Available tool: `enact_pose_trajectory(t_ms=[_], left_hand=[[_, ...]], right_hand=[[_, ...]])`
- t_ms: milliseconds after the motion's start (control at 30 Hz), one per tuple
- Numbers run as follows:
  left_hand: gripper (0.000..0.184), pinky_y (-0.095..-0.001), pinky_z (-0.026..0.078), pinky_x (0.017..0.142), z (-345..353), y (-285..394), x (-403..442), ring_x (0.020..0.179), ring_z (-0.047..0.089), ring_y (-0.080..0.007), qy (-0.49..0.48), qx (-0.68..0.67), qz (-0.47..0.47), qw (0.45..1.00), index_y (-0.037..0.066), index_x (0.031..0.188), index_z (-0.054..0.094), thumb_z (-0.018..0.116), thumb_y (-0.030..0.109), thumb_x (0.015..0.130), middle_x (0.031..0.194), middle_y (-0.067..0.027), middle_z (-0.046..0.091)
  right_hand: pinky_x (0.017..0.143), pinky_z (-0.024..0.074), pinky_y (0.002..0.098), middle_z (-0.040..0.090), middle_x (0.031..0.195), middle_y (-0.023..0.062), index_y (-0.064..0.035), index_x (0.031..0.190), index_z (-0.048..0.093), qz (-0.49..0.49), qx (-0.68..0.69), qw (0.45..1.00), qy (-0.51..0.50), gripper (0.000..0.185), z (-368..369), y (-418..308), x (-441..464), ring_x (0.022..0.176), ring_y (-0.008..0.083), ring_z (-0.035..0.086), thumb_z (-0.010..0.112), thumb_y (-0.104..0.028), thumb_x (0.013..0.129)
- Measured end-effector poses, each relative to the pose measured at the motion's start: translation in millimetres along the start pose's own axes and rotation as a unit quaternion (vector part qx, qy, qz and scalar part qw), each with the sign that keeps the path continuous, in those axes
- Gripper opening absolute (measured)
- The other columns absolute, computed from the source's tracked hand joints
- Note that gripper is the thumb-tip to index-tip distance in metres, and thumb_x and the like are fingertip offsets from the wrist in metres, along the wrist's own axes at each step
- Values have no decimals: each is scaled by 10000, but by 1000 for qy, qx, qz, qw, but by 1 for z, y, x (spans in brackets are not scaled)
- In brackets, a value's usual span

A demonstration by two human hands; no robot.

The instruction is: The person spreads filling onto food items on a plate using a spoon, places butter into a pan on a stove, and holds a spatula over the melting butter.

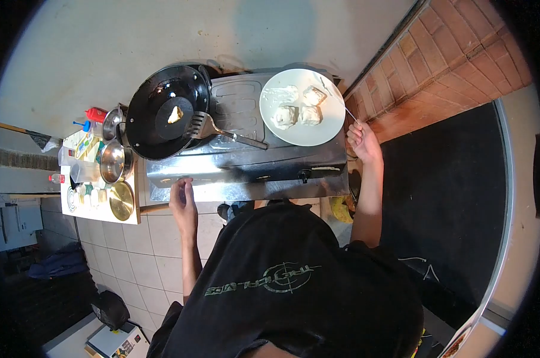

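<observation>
My right hand (364, 140) is closed on the thin handle of a fork (350, 108), whose head lies over the upper right of a white plate (302, 138). Three white-coated pieces (311, 115) sit on the plate, beside a white smear. Near the steel front of the stove (240, 190), my left hand (184, 194) is held with its fingers slightly apart and nothing in them. A black wok (147, 134) at the upper left holds one small pale piece (175, 114). Across the wok's rim rests a slotted spatula (203, 124), its handle over the stovetop.
Left of the wok, a side table (132, 216) carries steel bowls (113, 161), a golden lid (121, 201), a red-capped bottle (96, 114) and plastic containers (85, 172). A brick wall (425, 65) stands at the right. A stove knob (304, 175) is below the plate.
</observation>
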State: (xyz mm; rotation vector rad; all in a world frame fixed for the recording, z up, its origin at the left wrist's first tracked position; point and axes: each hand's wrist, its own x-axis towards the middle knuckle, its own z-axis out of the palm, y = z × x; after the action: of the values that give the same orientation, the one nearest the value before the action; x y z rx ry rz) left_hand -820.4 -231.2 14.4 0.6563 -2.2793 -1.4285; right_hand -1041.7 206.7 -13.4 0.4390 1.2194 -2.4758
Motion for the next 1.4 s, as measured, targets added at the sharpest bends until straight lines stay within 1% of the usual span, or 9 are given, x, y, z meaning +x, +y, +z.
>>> enact_pose_trajectory(t_ms=[167,300,367,467,800,900,967,1167,1400], left_hand=[[187,-256,434,741,2,-1,-2,798,521,-101,7,-5,7,1000,-20,1021,621,530,139,984,937,-53,632],[188,-251,426,727,2,0,-4,785,508,-94,-1,-4,-21,1000,-19,1026,622,531,140,984,933,-44,627],[188,-246,423,724,1,-1,-4,781,503,-92,5,-13,-1,1000,-13,1031,624,532,143,984,933,-34,626],[189,-246,424,728,1,-6,-3,786,508,-93,6,-12,15,1000,-13,1030,624,531,146,984,942,-34,628],[178,-252,432,744,1,-6,-1,811,527,-104,6,-9,6,1000,-16,1021,620,531,133,981,962,-52,638],[178,-256,437,754,2,-4,-1,823,536,-112,1,-2,-2,1000,-19,1020,617,530,131,982,958,-54,637],[175,-260,439,761,3,-3,0,826,537,-114,2,-7,1,1000,-21,1017,616,530,128,983,947,-56,636],[167,-260,439,778,4,2,4,831,541,-113,-8,-2,-4,1000,-26,1007,614,530,116,980,930,-64,635],[171,-263,433,779,3,1,4,834,529,-115,1,-5,6,1000,-26,1012,616,531,118,979,928,-60,631]], right_hand=[[475,252,232,279,607,-60,-147,706,418,139,270,946,-110,272,-11,5,11,502,65,272,460,-184,972],[471,256,223,288,602,-60,-144,701,413,147,285,939,-126,286,-5,9,13,502,67,281,471,-181,979],[473,238,207,310,609,-60,-123,723,434,34,114,993,-23,292,10,12,8,516,52,291,473,-195,1003],[463,235,197,325,600,-68,-115,746,461,-84,-86,991,62,302,27,20,6,504,40,306,482,-246,1018],[400,229,206,382,586,-75,-91,734,487,-161,-213,962,49,323,21,37,25,458,23,334,499,-258,1010],[442,354,262,493,581,-9,-36,735,524,-164,-334,922,103,341,4,44,42,487,83,458,521,-261,992],[571,455,351,599,633,93,12,762,559,-280,-491,808,165,332,-2,47,53,577,202,580,536,-248,968],[647,458,419,608,679,177,19,797,577,-325,-545,746,201,300,28,32,35,675,344,618,524,-231,954],[636,445,423,592,672,193,22,775,559,-391,-525,718,236,302,17,26,43,655,350,597,514,-213,959]])
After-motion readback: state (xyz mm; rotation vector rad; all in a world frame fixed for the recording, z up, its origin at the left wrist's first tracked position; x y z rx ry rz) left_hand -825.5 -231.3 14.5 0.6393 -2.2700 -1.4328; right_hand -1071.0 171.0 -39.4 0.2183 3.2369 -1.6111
